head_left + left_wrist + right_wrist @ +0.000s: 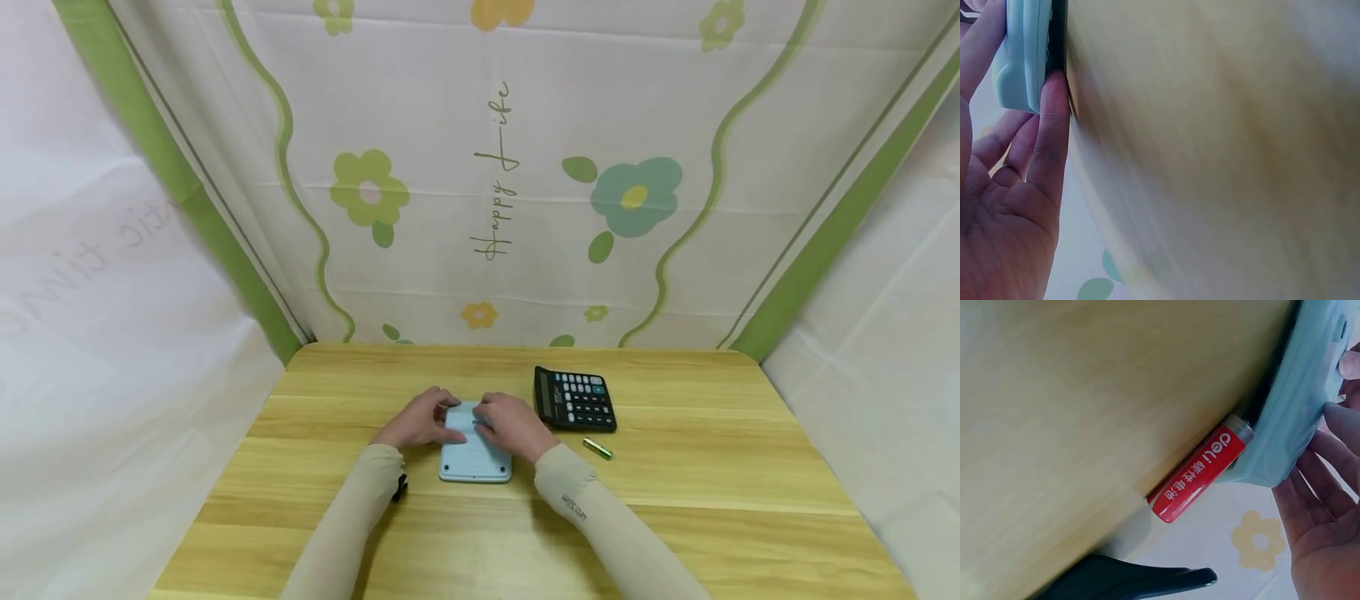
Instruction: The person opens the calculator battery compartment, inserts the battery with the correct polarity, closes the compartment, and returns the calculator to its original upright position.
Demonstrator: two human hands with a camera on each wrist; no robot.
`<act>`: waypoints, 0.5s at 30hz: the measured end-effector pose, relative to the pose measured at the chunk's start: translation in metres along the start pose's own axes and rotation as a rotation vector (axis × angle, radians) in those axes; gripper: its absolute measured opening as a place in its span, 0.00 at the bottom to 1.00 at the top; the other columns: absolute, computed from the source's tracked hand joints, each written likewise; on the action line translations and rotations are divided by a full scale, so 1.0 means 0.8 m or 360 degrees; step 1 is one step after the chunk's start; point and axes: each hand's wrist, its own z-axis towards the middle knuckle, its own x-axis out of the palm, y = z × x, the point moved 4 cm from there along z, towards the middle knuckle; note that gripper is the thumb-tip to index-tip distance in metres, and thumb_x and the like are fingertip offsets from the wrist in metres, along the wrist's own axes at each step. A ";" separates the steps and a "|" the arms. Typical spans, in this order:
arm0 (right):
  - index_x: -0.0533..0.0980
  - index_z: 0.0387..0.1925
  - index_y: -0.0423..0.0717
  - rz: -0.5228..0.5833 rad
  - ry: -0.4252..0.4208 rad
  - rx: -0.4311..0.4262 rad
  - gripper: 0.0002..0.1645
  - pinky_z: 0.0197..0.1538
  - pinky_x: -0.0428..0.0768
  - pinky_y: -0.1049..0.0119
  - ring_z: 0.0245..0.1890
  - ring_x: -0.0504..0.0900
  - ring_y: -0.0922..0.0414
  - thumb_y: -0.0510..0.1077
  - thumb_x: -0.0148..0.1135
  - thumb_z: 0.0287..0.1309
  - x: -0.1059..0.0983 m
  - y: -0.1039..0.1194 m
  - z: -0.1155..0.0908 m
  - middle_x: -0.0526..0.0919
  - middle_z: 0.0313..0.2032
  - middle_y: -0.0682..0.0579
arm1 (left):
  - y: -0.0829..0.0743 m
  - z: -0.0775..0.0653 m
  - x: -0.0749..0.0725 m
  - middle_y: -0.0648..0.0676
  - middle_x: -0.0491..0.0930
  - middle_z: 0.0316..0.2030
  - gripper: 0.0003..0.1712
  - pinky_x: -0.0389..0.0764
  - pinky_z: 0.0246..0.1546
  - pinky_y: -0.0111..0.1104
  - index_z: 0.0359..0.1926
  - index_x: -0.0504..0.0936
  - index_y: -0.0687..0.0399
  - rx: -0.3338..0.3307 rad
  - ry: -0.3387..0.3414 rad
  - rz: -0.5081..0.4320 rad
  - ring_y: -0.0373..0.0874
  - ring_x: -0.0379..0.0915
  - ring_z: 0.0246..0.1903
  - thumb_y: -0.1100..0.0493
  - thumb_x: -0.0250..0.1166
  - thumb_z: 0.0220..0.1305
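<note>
A light blue calculator [474, 460] lies back side up on the wooden table, its small dark feet showing. My left hand [422, 419] grips its left side, thumb over the back. A finger [1054, 103] reaches beneath the edge in the left wrist view. Bent over the upper right of the back, my right hand [517, 423] has thumb and fingers close together; what lies between them is hidden. A green battery [597, 448] rests right of that hand. The right wrist view shows a red-labelled battery [1200, 469] near the calculator; I cannot tell whether it is the same one.
A black calculator [574, 401] lies keys up behind the green battery. The wooden table [720, 492] stretches out on both sides. A white cloth wall [435, 108] with flowers stands along its far edge, and more cloth hangs left and right.
</note>
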 end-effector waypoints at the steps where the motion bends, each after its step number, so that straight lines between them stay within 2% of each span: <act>1: 0.83 0.43 0.52 -0.0004 0.0000 -0.0005 0.12 0.37 0.80 0.65 0.35 0.79 0.59 0.52 0.63 0.61 0.000 0.001 0.001 0.80 0.38 0.55 | 0.001 0.000 0.000 0.53 0.72 0.49 0.39 0.79 0.47 0.37 0.58 0.74 0.56 -0.0002 -0.0002 -0.0002 0.46 0.73 0.46 0.45 0.76 0.46; 11: 0.83 0.39 0.51 -0.0098 0.0003 -0.0043 0.09 0.32 0.78 0.68 0.30 0.78 0.60 0.49 0.63 0.61 -0.005 0.008 0.006 0.81 0.34 0.54 | 0.009 0.002 0.001 0.50 0.72 0.50 0.40 0.78 0.46 0.34 0.57 0.75 0.52 -0.0024 -0.0002 0.0020 0.42 0.73 0.46 0.41 0.76 0.45; 15: 0.84 0.39 0.52 -0.0127 -0.0002 -0.0029 0.09 0.32 0.79 0.67 0.30 0.78 0.60 0.49 0.63 0.62 -0.002 0.007 0.006 0.81 0.33 0.55 | 0.009 0.002 0.002 0.50 0.72 0.50 0.40 0.79 0.46 0.35 0.57 0.75 0.51 -0.0026 0.0002 0.0002 0.42 0.73 0.46 0.41 0.76 0.45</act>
